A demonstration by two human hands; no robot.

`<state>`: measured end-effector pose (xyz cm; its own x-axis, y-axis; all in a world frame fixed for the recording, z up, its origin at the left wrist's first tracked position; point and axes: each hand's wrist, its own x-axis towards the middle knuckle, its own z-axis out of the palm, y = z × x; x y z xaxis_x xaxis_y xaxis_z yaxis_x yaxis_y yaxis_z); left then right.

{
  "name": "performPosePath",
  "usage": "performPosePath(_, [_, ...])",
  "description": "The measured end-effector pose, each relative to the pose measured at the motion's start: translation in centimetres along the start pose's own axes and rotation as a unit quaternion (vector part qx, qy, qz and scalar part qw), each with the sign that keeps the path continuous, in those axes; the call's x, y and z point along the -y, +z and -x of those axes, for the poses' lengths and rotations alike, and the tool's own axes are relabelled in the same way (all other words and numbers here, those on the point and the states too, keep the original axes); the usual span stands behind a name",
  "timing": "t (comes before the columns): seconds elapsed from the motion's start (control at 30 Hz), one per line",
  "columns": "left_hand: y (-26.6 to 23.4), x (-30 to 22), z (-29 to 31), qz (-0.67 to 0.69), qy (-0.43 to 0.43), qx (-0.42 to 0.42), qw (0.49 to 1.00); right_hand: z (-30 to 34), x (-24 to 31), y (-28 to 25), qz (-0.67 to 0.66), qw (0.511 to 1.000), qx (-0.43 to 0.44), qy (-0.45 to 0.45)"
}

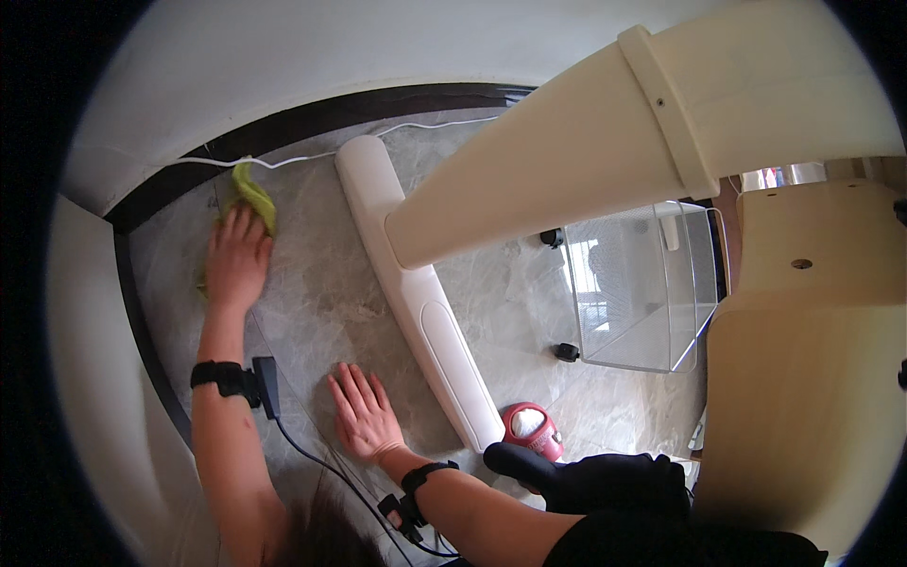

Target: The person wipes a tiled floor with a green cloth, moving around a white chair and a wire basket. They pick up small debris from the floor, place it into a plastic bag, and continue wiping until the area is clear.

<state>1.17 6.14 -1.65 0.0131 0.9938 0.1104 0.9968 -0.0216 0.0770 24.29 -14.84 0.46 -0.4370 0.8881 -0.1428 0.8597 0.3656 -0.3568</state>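
Stretched toward the far left, my left hand [238, 260] presses a yellow-green cloth [253, 192] against the grey tiled floor [312, 274]. The cloth pokes out past the fingertips, and its rest is hidden under the palm. My right hand [367, 416] lies flat on the tiles with its fingers stretched out and holds nothing. It is to the left of a long white foot [416, 293] that bears a thick white post [529, 161]. Each wrist wears a black strap with a small device.
A white cable [302, 159] runs along the dark skirting [312, 111]. To the right stand a clear plastic bin [633, 293] on black casters and a light wooden cabinet [803, 406]. A red container [532, 430] with something white inside sits by the foot's near end. A white panel [104, 331] borders the left.
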Motion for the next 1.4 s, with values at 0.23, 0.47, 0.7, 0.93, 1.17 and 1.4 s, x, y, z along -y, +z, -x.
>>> performPosePath(0.23, [1.1, 4.4, 1.9, -0.135, -0.229, -0.001, 0.964, -0.2, -0.9, 1.1, -0.027, 0.999, 0.025, 0.03])
performPosePath(0.47, [-0.5, 1.0, 18.3, -0.05, -0.385, 0.012, 0.921, -0.3, -0.9, 1.8, 0.014, 0.999, -0.032, 0.001])
performPosePath(0.7, [-4.8, -13.6, 38.7, 0.058, -0.511, 0.109, 0.851, -0.7, -0.9, 1.3, 0.043, 0.998, -0.045, -0.012])
performPosePath(0.93, [-4.8, -22.8, 51.1, 0.028, -0.583, 0.117, 0.804, -0.6, -0.9, 1.6, 0.053, 0.996, -0.074, -0.021])
performPosePath(1.17, [-2.0, -23.0, 51.6, -0.07, -0.551, 0.02, 0.831, -0.6, -1.4, 2.2, 0.063, 0.993, -0.095, -0.04])
performPosePath(1.4, [-2.7, -23.0, 51.0, -0.046, -0.584, 0.046, 0.809, -0.5, -1.4, 2.4, 0.076, 0.991, -0.106, -0.04])
